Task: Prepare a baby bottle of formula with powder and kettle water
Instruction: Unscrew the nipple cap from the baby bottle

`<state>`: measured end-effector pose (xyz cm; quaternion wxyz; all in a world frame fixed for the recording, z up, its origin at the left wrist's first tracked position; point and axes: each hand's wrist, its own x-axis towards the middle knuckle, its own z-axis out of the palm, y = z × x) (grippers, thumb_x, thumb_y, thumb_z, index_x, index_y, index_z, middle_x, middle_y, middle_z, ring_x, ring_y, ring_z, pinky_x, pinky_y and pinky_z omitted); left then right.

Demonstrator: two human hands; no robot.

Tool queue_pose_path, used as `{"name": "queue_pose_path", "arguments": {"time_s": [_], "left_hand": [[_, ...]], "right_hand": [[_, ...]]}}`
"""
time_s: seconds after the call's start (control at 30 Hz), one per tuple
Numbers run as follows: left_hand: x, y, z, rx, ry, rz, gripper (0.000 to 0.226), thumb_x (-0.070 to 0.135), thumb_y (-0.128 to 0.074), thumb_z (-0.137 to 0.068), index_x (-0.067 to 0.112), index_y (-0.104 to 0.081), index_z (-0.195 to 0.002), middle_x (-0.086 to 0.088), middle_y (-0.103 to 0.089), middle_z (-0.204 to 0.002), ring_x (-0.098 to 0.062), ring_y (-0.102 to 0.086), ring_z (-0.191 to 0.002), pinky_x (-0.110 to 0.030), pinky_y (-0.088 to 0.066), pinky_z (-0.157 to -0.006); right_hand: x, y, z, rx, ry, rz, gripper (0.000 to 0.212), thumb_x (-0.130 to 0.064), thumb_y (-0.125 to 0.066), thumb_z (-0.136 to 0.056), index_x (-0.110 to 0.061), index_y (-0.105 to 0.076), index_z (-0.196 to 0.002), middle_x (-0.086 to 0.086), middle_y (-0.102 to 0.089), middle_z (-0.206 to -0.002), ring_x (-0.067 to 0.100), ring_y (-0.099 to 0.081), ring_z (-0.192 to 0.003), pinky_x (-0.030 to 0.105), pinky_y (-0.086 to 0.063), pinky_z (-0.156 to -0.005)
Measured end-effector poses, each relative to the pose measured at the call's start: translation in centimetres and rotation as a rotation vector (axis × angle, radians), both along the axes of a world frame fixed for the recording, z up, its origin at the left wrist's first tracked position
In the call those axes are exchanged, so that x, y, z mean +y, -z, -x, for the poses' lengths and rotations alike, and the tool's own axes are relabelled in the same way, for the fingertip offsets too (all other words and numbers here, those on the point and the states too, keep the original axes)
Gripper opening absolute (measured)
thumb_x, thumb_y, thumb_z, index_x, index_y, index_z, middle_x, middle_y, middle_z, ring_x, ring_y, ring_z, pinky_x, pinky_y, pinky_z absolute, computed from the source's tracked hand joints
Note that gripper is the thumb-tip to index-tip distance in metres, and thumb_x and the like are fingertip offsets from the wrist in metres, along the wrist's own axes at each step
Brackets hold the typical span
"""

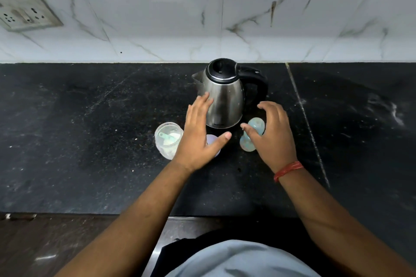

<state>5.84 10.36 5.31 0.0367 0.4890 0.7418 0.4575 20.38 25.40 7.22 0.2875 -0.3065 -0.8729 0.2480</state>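
Head view. Bottle (pixel 251 134): pale blue translucent plastic, lying just before kettle (pixel 225 94), partly under right hand (pixel 273 135), fingers curled over it; grip unclear. Left hand (pixel 199 129): spread, holding nothing, over lilac lid (pixel 213 141). Jar (pixel 168 139): clear, open, white powder, scoop. Kettle: brushed steel, black handle. Step: likely start; next, stand bottle upright.

You have one head-worn wide-angle view, looking forward and down over the black counter (pixel 90 141) toward the tiled wall (pixel 157 18); the strong edge distortion probably exaggerates how near things sit.
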Motion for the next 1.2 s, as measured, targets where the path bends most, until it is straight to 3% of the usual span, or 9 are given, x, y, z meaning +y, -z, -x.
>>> {"name": "queue_pose_path", "arguments": {"time_s": [0.17, 0.3, 0.43, 0.73, 0.83, 0.9, 0.97, 1.03, 1.2], "left_hand": [[1.5, 1.2, -2.5, -0.141, 0.095, 0.071, 0.087, 0.048, -0.068, -0.09, 0.016, -0.026, -0.16, 0.006, -0.025, -0.168, -0.01, -0.024, -0.155, -0.03, -0.023, -0.125], [2.7, 2.4, -3.6, -0.195, 0.105, 0.179, 0.086, 0.033, -0.075, -0.09, 0.015, -0.028, -0.159, 0.004, -0.035, -0.164, -0.009, -0.032, -0.15, -0.034, -0.03, -0.123], [3.5, 3.6, -3.7, -0.204, 0.12, 0.252, 0.082, 0.023, -0.076, -0.089, 0.014, -0.03, -0.157, 0.0, -0.04, -0.16, -0.013, -0.035, -0.149, -0.04, -0.031, -0.123], [3.7, 4.1, -3.2, -0.212, 0.086, 0.302, 0.081, 0.04, -0.077, -0.09, 0.017, -0.035, -0.155, 0.003, -0.048, -0.155, -0.012, -0.043, -0.144, -0.034, -0.035, -0.119], [3.3, 3.5, -3.1, -0.191, 0.089, 0.292, 0.072, 0.043, -0.078, -0.088, 0.022, -0.044, -0.147, 0.01, -0.06, -0.135, -0.009, -0.057, -0.124, -0.032, -0.046, -0.106], [3.0, 3.1, -3.1, -0.199, 0.066, 0.269, 0.066, 0.045, -0.077, -0.087, 0.027, -0.046, -0.142, 0.015, -0.064, -0.124, -0.006, -0.062, -0.113, -0.032, -0.051, -0.098], [2.6, 2.8, -2.9, -0.149, 0.027, 0.26, 0.06, 0.046, -0.076, -0.087, 0.03, -0.048, -0.138, 0.015, -0.065, -0.12, -0.005, -0.063, -0.107, -0.032, -0.053, -0.093], [2.4, 2.7, -2.6, -0.058, 0.028, 0.26, 0.055, 0.044, -0.075, -0.087, 0.031, -0.05, -0.134, 0.016, -0.062, -0.116, -0.007, -0.061, -0.105, -0.034, -0.053, -0.09], [1.9, 2.4, -2.3, 0.135, 0.022, 0.267, 0.046, 0.043, -0.073, -0.083, 0.032, -0.046, -0.118, 0.011, -0.054, -0.1, -0.016, -0.057, -0.094, -0.04, -0.053, -0.078]], "right_hand": [[1.7, 1.3, -1.7, -0.187, -0.02, 0.146, 0.073, -0.03, -0.084, -0.08, -0.012, -0.048, -0.141, 0.006, -0.051, -0.143, 0.023, -0.045, -0.134, 0.028, -0.036, -0.107], [2.3, 2.4, -2.0, -0.251, -0.078, 0.214, 0.066, -0.027, -0.083, -0.08, -0.017, -0.051, -0.137, 0.001, -0.058, -0.136, 0.021, -0.054, -0.127, 0.035, -0.044, -0.105], [2.6, 2.5, -1.8, -0.261, -0.094, 0.219, 0.053, -0.026, -0.08, -0.083, -0.023, -0.052, -0.128, -0.003, -0.064, -0.125, 0.018, -0.061, -0.113, 0.042, -0.053, -0.093], [2.8, 1.8, -0.8, -0.229, -0.084, 0.376, 0.046, -0.03, -0.079, -0.079, -0.027, -0.049, -0.114, -0.005, -0.065, -0.106, 0.016, -0.066, -0.094, 0.043, -0.058, -0.082], [2.3, 1.2, 0.0, -0.163, -0.091, 0.535, 0.043, -0.028, -0.079, -0.077, -0.029, -0.052, -0.111, -0.005, -0.069, -0.103, 0.013, -0.068, -0.092, 0.036, -0.057, -0.082], [1.9, 0.9, 0.5, -0.136, -0.121, 0.637, 0.042, -0.034, -0.075, -0.072, -0.035, -0.05, -0.106, -0.005, -0.07, -0.103, 0.014, -0.07, -0.093, 0.043, -0.059, -0.085], [1.6, 0.7, 0.9, -0.141, -0.141, 0.675, 0.04, -0.043, -0.072, -0.07, -0.038, -0.05, -0.103, -0.004, -0.07, -0.102, 0.015, -0.071, -0.092, 0.047, -0.06, -0.085], [1.4, 0.0, 1.2, -0.193, -0.157, 0.622, 0.036, -0.048, -0.071, -0.079, -0.032, -0.052, -0.105, -0.003, -0.07, -0.097, 0.015, -0.071, -0.084, 0.043, -0.061, -0.081], [0.9, -1.8, 1.8, -0.288, -0.16, 0.6, 0.039, -0.058, -0.062, -0.092, -0.019, -0.06, -0.096, 0.002, -0.073, -0.075, 0.016, -0.072, -0.057, 0.033, -0.062, -0.058]]}}
